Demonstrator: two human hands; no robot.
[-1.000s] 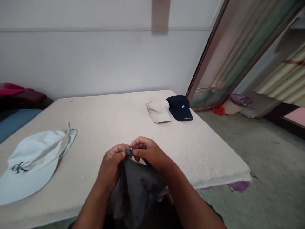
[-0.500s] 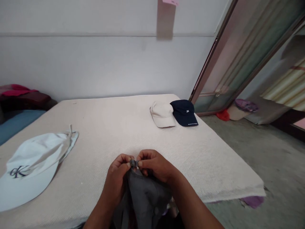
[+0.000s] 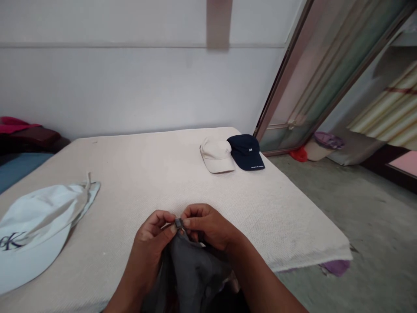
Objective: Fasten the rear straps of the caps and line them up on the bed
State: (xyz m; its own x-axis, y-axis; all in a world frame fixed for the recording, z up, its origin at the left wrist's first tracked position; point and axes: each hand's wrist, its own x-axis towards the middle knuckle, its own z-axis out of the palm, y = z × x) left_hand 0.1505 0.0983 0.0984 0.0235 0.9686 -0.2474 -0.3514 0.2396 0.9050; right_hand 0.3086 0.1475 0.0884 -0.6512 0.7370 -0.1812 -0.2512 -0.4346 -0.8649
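A dark grey cap (image 3: 192, 269) hangs at the near edge of the covered table, below both hands. Its strap has a small metal buckle (image 3: 178, 223). My left hand (image 3: 153, 237) pinches the strap at the buckle's left side. On the buckle's right, my right hand (image 3: 208, 224) is closed on the strap with thumb and fingers. The fingertips of both hands nearly meet at the buckle. Most of the cap's lower part is in shadow.
A white cap (image 3: 35, 230) with dark letters lies at the left. A cream cap (image 3: 216, 156) and a navy cap (image 3: 246, 152) sit side by side toward the back right of the light-covered table (image 3: 146, 169). A wall stands behind; a bin (image 3: 319, 148) is on the floor.
The view has shifted slightly, so the caps on the table appear further left. Both hands remain at the buckle, which looks turned a little.
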